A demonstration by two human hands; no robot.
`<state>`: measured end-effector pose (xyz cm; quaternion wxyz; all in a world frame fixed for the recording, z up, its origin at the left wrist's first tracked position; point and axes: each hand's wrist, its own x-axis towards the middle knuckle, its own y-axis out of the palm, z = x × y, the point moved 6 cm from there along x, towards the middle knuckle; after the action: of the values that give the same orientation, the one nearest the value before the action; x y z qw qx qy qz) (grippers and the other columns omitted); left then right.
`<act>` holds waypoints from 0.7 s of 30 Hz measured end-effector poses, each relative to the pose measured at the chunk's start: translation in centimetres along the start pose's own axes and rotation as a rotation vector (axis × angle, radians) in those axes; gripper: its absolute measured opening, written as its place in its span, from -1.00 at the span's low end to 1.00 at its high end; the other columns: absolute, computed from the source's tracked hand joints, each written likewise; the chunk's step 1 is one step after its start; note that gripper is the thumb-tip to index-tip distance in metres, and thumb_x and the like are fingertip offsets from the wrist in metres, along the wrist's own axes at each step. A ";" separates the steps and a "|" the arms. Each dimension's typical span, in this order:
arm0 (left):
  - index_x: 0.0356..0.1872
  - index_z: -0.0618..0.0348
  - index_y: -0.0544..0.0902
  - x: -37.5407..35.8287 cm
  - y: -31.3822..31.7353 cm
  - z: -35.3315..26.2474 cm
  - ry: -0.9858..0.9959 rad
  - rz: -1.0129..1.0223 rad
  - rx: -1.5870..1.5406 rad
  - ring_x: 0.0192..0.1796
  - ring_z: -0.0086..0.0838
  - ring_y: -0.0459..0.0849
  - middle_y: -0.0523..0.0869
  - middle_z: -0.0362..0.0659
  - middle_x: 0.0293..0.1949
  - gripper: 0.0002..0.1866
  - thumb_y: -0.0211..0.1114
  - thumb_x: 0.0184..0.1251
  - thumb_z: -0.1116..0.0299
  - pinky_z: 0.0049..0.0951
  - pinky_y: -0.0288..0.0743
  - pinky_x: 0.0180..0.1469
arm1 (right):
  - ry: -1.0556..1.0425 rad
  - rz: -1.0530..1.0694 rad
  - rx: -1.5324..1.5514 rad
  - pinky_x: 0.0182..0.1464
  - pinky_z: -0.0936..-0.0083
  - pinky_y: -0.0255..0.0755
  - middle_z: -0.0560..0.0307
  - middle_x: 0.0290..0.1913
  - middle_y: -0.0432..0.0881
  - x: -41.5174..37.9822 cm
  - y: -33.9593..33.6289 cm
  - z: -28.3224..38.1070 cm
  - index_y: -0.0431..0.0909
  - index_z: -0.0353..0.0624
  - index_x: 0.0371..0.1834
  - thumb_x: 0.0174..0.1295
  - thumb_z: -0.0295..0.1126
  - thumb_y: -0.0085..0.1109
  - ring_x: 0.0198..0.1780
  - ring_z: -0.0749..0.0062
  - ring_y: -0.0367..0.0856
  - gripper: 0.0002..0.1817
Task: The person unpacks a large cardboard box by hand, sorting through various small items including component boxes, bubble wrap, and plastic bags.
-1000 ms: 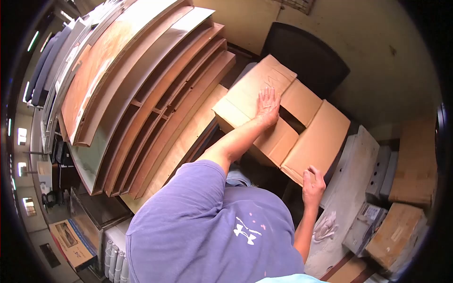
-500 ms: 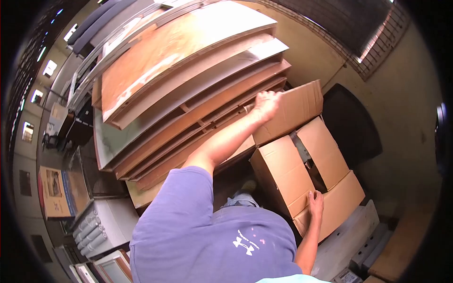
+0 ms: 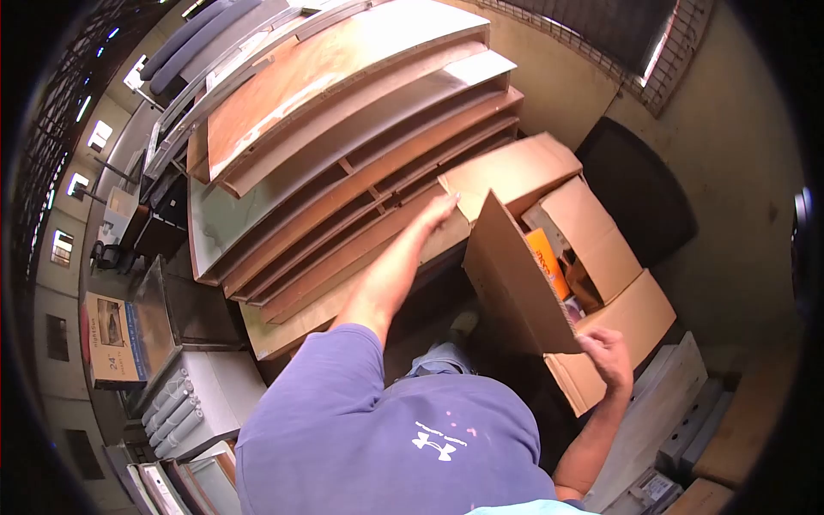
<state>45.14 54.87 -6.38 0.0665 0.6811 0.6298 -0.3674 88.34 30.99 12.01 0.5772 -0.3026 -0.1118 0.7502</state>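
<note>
A cardboard box (image 3: 506,292) stands partly open before me, its flaps spread at different angles. My left hand (image 3: 441,211) is at the near-left corner of the far flap (image 3: 519,172), thumb at the edge and its other fingers mostly hidden. My right hand (image 3: 608,354) is closed on the end of the raised left flap (image 3: 524,270). Inside the box, an orange package (image 3: 547,262) with dark lettering shows through the gap, with darker contents beside it that I cannot make out. The right flap (image 3: 592,236) and the near flap (image 3: 631,318) lie folded over the sides.
Stacked wooden panels and frames (image 3: 360,184) rise at the left, close to my left arm. A dark rounded panel (image 3: 639,193) leans on the wall behind the box. Pale boards (image 3: 657,412) lie at the right, and rolled tubes (image 3: 176,412) sit at lower left.
The left flap has swung up, uncovering the orange package. My right hand has moved right and grips that flap's end. My left hand has come down and left, and the far flap leans outward.
</note>
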 end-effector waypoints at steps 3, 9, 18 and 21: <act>0.06 0.05 0.68 0.2 -2.4 -2.3 0.248 0.054 0.040 -0.06 -0.49 0.59 0.69 -0.23 -0.14 -0.39 0.27 0.33 -0.29 -0.35 0.59 -0.24 | -0.157 0.126 -0.108 0.45 0.23 0.27 -0.11 0.29 0.51 -0.8 4.8 1.8 0.63 -0.15 0.12 -0.10 -0.01 0.63 0.40 0.06 0.41 -0.27; 0.43 0.23 0.43 -10.7 -2.2 -5.8 0.382 -0.098 0.390 0.39 -0.26 0.52 0.55 0.06 0.36 -0.15 0.39 0.26 -0.14 -0.26 0.36 0.42 | -0.175 0.166 -0.262 0.40 0.10 0.39 -0.24 0.45 0.26 0.1 14.3 -1.6 0.35 -0.08 0.45 -0.22 0.09 0.61 0.37 -0.11 0.45 0.10; 0.54 0.00 0.23 -11.3 8.0 0.3 0.559 -0.188 0.892 0.61 0.10 0.05 0.06 0.18 0.58 0.08 0.63 -0.01 -0.01 0.00 0.05 0.59 | -0.308 -0.355 -0.603 -0.28 0.23 0.66 0.03 -0.04 0.50 1.5 17.6 -6.8 0.20 0.06 0.55 -0.09 -0.26 0.58 -0.26 0.10 0.69 0.05; 0.53 -0.04 0.24 -12.1 9.8 -1.1 0.623 -0.276 0.882 0.63 0.12 -0.05 0.01 0.16 0.60 0.04 0.62 0.00 0.08 0.10 -0.05 0.59 | -0.218 -0.282 -0.546 -0.26 0.21 0.64 -0.03 -0.06 0.52 2.0 16.9 -6.9 0.17 -0.06 0.55 -0.01 -0.25 0.55 -0.25 0.04 0.68 0.02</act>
<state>55.27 43.72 -2.16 -0.4631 0.6319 0.4897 -0.3826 78.56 26.39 -2.86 0.5577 -0.3457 -0.4107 0.6331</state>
